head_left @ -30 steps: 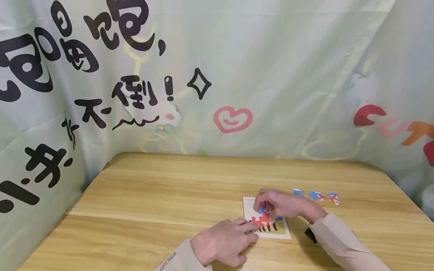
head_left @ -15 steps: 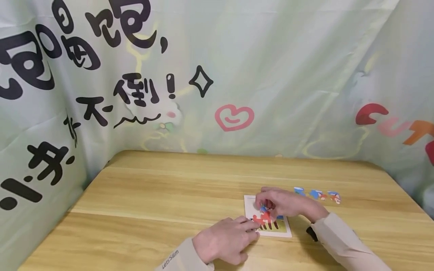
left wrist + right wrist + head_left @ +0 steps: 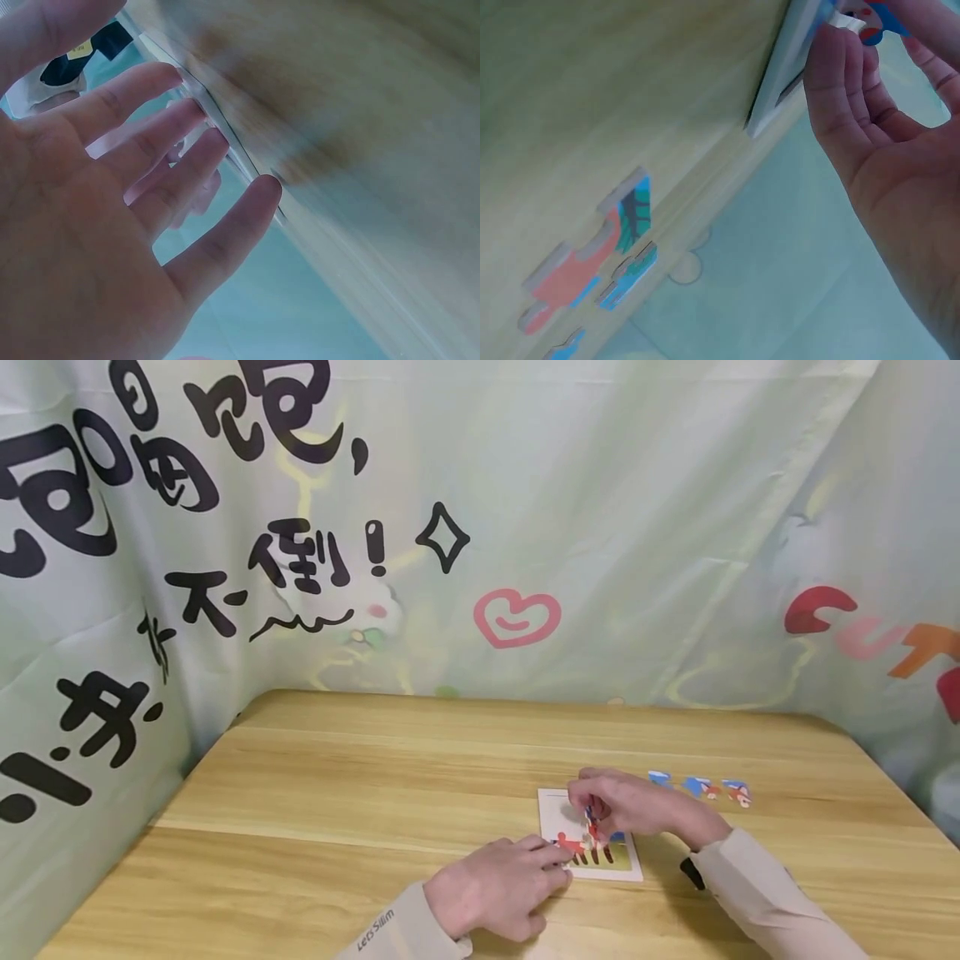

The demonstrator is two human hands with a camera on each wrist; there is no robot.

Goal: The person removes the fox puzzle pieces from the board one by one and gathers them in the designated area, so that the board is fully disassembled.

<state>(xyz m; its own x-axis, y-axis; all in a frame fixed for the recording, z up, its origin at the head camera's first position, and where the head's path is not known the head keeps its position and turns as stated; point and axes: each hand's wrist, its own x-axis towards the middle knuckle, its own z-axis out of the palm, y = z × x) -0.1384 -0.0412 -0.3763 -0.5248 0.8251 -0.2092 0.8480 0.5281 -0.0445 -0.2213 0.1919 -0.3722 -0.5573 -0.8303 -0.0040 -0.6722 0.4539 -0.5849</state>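
Note:
My right hand (image 3: 626,810) pinches a red and blue puzzle piece (image 3: 592,823) over the puzzle board (image 3: 555,810). The piece stands tilted, and the curled fingers partly cover it; in the right wrist view the puzzle piece (image 3: 871,21) shows blue, red and white between thumb and fingertips. On the board's lower left, the spread fingers of my left hand (image 3: 498,889) rest on its edge, next to a red puzzle section (image 3: 572,843) and a green strip with dark stripes (image 3: 618,860). In the left wrist view the left hand (image 3: 97,195) has its fingers extended along the board's edge.
Behind the right forearm lie several loose puzzle pieces, among them a blue one (image 3: 660,779) and a fox-faced one (image 3: 737,792). In the right wrist view a larger red piece (image 3: 581,266) lies nearby. A printed curtain (image 3: 637,527) rises behind the wooden table (image 3: 337,777).
The puzzle piece in my right hand has gone from lying flatter against the board to a steeper tilt. The left hand stays in place on the board's edge.

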